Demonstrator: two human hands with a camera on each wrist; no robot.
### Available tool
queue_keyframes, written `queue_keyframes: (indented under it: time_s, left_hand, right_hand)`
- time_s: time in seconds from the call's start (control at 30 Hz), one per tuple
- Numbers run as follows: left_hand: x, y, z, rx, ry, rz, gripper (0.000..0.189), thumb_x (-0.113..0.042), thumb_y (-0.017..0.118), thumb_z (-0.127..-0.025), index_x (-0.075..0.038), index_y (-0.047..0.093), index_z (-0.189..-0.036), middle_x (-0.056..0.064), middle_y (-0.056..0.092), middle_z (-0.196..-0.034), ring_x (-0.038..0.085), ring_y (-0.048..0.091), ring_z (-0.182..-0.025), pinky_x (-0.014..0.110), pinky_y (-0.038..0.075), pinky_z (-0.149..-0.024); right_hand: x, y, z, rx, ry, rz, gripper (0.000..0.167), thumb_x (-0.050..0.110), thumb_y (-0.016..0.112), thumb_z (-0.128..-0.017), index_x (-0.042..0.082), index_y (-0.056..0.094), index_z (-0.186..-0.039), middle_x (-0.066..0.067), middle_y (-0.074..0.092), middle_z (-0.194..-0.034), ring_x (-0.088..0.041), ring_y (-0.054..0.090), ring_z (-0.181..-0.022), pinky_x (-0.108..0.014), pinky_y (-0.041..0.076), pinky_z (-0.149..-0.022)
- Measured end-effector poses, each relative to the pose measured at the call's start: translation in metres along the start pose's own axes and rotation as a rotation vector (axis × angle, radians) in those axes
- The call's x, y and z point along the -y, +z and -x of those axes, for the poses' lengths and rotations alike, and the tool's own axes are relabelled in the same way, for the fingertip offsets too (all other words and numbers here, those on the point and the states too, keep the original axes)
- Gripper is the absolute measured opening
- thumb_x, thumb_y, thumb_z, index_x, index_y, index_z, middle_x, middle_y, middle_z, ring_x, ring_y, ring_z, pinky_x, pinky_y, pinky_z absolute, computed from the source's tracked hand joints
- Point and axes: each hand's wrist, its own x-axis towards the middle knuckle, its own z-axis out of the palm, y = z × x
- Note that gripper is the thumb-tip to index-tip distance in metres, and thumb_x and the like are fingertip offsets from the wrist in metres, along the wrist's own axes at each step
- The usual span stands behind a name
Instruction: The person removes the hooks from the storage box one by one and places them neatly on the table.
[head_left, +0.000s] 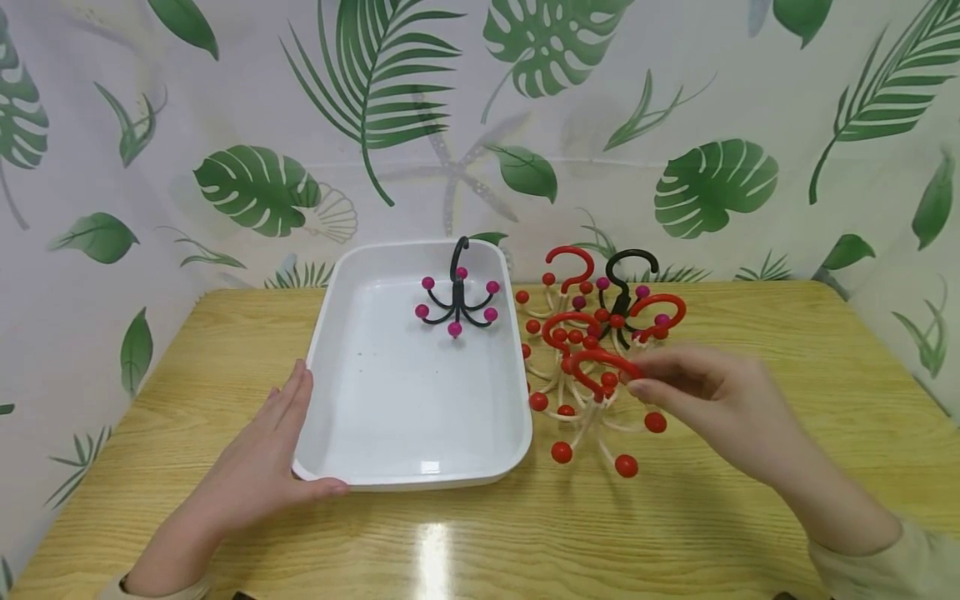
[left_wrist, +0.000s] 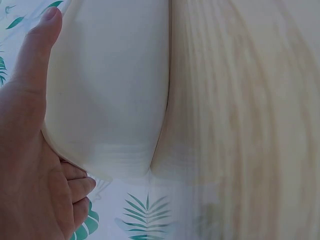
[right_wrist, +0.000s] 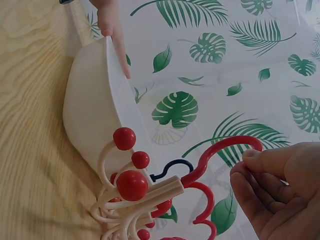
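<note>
My right hand (head_left: 712,408) pinches the tip of a red hook on a multi-arm hanger (head_left: 600,383), whose cream arms end in red balls. In the right wrist view, thumb and fingertips meet on the red hook (right_wrist: 225,147). That hanger overlaps a cluster of similar hangers to the right of the white tray (head_left: 420,433). My left hand (head_left: 258,454) rests against the tray's near left corner, thumb along the front rim and fingers along the left side. Inside the tray, at its far right, stands a black hanger (head_left: 458,296) with magenta balls.
Behind the held hanger stand several red-hooked hangers (head_left: 573,262) and another black hanger (head_left: 621,304) with magenta balls. Everything is on a wooden table (head_left: 810,350). A leaf-patterned cloth (head_left: 600,108) hangs along the back and sides.
</note>
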Motion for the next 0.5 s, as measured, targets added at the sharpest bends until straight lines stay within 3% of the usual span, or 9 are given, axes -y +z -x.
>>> queue_keyframes:
  time_s: [0.5]
  left_hand:
    - [-0.001,-0.001,0.000,0.009,-0.001,0.002,0.136,-0.074,0.070,-0.062,-0.002,-0.003,-0.152,0.011,-0.007,-0.159,0.045,0.013,-0.140,0.060,0.022,-0.108]
  right_hand:
    - [-0.014,0.013,0.003,0.033,0.092,-0.029,0.017,0.010,0.070,-0.088,0.005,0.071,-0.103,-0.004,0.070,-0.094,-0.013,0.066,-0.074,-0.025,0.056,-0.062]
